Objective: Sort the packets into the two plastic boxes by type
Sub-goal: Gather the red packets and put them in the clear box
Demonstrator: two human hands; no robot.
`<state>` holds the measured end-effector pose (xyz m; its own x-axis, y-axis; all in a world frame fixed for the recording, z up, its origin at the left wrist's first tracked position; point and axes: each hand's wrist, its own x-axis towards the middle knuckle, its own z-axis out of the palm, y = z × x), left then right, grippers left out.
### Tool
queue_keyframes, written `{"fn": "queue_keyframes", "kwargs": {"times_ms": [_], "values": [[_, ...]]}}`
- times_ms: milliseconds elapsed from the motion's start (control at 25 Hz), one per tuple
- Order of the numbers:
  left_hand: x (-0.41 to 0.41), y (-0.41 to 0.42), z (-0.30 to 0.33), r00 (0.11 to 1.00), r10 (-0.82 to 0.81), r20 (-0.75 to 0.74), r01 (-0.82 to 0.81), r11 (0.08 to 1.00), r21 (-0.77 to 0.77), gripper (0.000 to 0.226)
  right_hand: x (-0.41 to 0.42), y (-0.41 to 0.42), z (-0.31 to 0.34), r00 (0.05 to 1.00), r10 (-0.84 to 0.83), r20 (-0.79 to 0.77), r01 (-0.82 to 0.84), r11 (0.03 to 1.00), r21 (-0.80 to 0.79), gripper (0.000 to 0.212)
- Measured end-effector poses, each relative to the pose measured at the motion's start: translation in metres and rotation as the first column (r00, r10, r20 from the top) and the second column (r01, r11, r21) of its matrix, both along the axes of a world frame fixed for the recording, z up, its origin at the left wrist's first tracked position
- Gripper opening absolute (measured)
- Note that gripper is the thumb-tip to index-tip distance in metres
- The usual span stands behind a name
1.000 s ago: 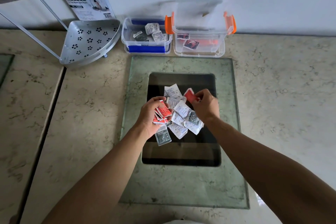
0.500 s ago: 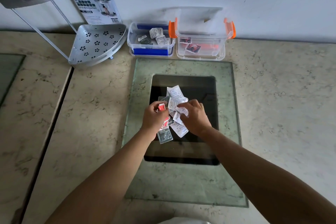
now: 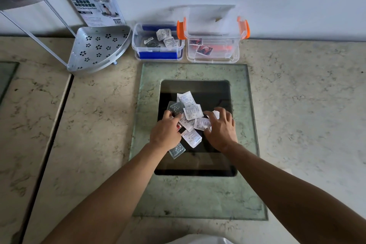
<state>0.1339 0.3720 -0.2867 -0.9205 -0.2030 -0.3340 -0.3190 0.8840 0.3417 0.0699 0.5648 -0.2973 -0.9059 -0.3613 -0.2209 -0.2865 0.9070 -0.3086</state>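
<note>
A pile of small packets (image 3: 191,112), mostly white printed ones with a few clear dotted ones, lies on the dark window of a glass panel (image 3: 196,194). My left hand (image 3: 165,131) is curled at the pile's left edge, and a bit of the red packets (image 3: 178,126) shows under its fingers. My right hand (image 3: 220,128) rests on the pile's right side with fingers spread over white packets. At the back wall, the blue-clipped box (image 3: 158,55) holds white packets. Beside it, the orange-clipped box (image 3: 213,59) holds red picture packets.
A perforated metal corner shelf (image 3: 97,47) with thin legs stands at the back left, with its printed packaging card (image 3: 97,6) against the wall. A dark seam (image 3: 49,140) runs through the marble counter on the left.
My right hand brought its red packet to my left hand, then spread flat over the white packets. My left hand sank lower onto the pile. The view shifted slightly.
</note>
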Motion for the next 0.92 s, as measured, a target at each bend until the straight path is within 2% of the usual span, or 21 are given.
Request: {"fn": "queue_keyframes", "kwargs": {"times_ms": [80,160,280,360,400,440,480,520,560,600,640,760,840,920], "values": [[-0.001,-0.003,0.001,0.999,0.020,0.050,-0.017,0.998,-0.067,0.069,0.003,-0.011,-0.001,0.986,0.164,0.021,-0.163,0.986,-0.017,0.068],[-0.001,-0.007,0.002,0.993,0.083,0.085,-0.074,0.992,-0.100,0.068,0.004,-0.020,-0.003,0.962,0.257,0.096,-0.259,0.966,0.001,0.065],[0.005,-0.014,0.002,0.984,0.177,0.014,-0.176,0.984,-0.036,0.060,0.003,-0.022,-0.003,0.979,0.186,0.084,-0.184,0.982,-0.032,0.056],[0.006,-0.015,0.004,0.955,0.291,-0.056,-0.281,0.949,0.139,0.054,0.004,-0.024,0.000,0.992,0.123,-0.003,-0.122,0.978,-0.168,0.047],[0.003,-0.013,0.007,0.919,0.392,-0.048,-0.362,0.884,0.297,0.047,0.004,-0.026,0.003,0.994,0.102,-0.033,-0.107,0.963,-0.248,0.041],[-0.003,-0.010,0.011,0.854,0.519,0.023,-0.460,0.734,0.499,0.037,0.003,-0.030,0.007,0.997,0.081,-0.019,-0.083,0.943,-0.321,0.035],[-0.010,-0.004,0.018,0.770,0.620,0.151,-0.530,0.490,0.692,0.026,0.001,-0.036,0.014,0.996,0.060,0.061,-0.032,0.920,-0.391,0.030],[-0.016,0.000,0.023,0.701,0.661,0.267,-0.547,0.259,0.796,0.018,-0.002,-0.042,0.024,0.975,0.036,0.221,0.068,0.893,-0.445,0.027],[-0.022,0.004,0.027,0.670,0.666,0.329,-0.522,0.106,0.847,0.016,-0.005,-0.049,0.033,0.906,0.019,0.422,0.204,0.855,-0.477,0.028],[-0.028,0.006,0.031,0.661,0.660,0.358,-0.499,0.030,0.866,0.018,-0.008,-0.056,0.041,0.799,0.010,0.601,0.349,0.807,-0.477,0.032],[-0.034,0.008,0.035,0.660,0.657,0.365,-0.479,-0.007,0.878,0.019,-0.012,-0.060,0.046,0.688,0.009,0.725,0.472,0.754,-0.457,0.035],[-0.056,0.016,0.048,0.608,0.717,0.340,-0.488,0.000,0.873,0.019,-0.028,-0.062,0.057,0.462,0.040,0.886,0.683,0.621,-0.385,0.041],[-0.078,0.016,0.061,0.619,0.733,0.282,-0.502,0.093,0.860,0.031,-0.045,-0.063,0.070,0.344,0.131,0.930,0.801,0.475,-0.363,0.037],[-0.107,0.014,0.079,0.703,0.694,0.154,-0.442,0.257,0.859,0.034,-0.071,-0.065,0.085,0.321,0.219,0.921,0.862,0.336,-0.380,0.031]]}}
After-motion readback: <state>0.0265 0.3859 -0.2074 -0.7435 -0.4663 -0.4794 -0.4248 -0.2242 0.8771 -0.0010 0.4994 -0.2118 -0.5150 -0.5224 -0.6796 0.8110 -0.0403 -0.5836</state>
